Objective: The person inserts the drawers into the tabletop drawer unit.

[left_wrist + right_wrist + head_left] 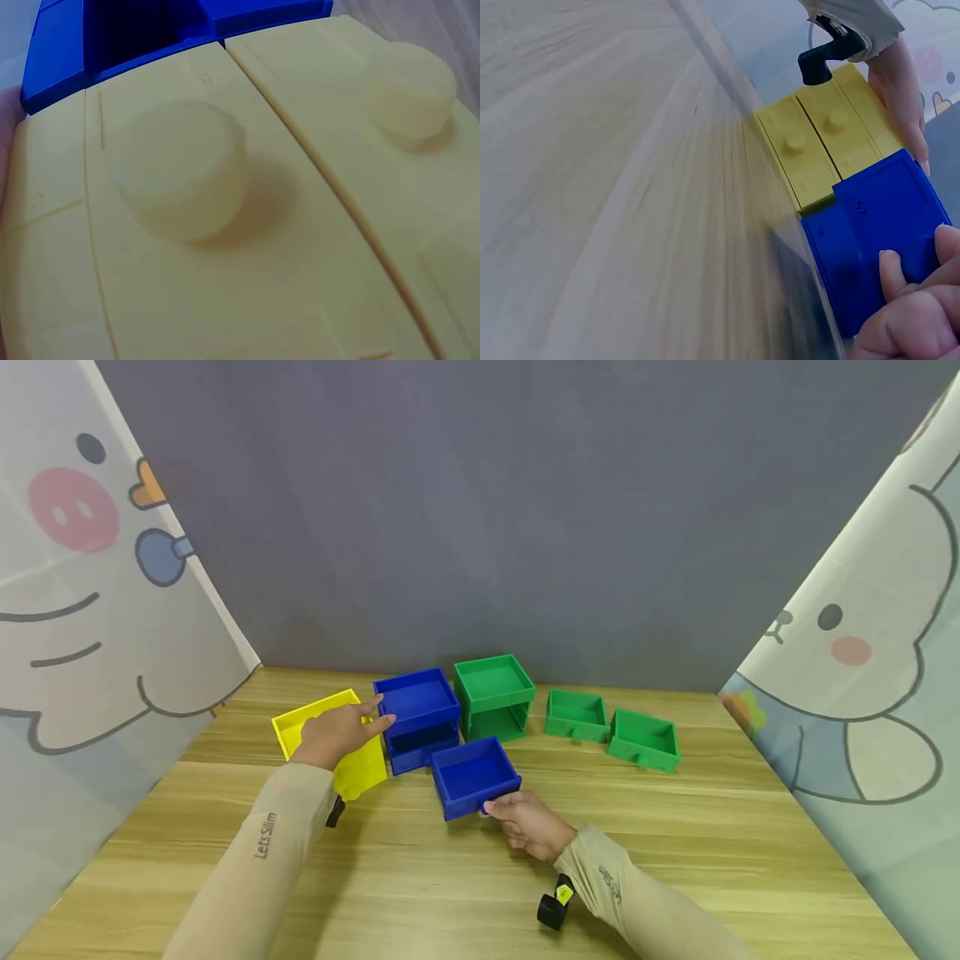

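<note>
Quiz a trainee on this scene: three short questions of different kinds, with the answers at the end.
1. How many green drawers sit on the table, outside their cabinet?
2. True or false: the right hand is holding a green drawer.
3. In the head view, which cabinet stands between the other two? A) yellow B) green C) blue

Key:
1. Two.
2. False; it holds a blue drawer by the front knob.
3. C, the blue cabinet.
</note>
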A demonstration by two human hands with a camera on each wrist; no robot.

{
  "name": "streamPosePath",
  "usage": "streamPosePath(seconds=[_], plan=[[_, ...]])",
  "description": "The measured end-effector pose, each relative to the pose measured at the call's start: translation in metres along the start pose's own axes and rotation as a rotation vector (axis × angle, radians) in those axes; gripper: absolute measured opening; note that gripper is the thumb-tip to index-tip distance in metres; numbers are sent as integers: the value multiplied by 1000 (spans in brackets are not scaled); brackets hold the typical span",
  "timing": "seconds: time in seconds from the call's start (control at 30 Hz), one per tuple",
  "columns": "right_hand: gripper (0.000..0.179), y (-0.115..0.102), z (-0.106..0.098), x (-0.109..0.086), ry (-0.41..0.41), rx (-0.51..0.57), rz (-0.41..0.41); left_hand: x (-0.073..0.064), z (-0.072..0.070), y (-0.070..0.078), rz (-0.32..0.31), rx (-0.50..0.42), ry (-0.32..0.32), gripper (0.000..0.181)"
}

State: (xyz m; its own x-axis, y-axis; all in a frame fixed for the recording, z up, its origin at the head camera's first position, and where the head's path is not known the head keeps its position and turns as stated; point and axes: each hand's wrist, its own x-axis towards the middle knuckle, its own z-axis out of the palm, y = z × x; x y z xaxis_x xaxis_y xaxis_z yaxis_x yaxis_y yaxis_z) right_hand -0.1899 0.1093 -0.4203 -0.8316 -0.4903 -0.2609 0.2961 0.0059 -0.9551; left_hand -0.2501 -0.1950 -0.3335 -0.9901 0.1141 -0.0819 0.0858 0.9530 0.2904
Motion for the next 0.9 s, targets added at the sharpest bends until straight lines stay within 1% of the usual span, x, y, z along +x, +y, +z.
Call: streamPosePath(seconds=[0.43, 0.63, 0.9], plan=[[18, -8, 17, 13, -56, 5, -8, 0, -1, 3, -14, 3, -6, 71], [19, -12, 23, 18, -49, -13, -9, -1, -1, 2, -22, 11, 2, 70], [18, -15, 30, 24, -46, -43, -8, -1, -1, 1, -32, 20, -8, 70]])
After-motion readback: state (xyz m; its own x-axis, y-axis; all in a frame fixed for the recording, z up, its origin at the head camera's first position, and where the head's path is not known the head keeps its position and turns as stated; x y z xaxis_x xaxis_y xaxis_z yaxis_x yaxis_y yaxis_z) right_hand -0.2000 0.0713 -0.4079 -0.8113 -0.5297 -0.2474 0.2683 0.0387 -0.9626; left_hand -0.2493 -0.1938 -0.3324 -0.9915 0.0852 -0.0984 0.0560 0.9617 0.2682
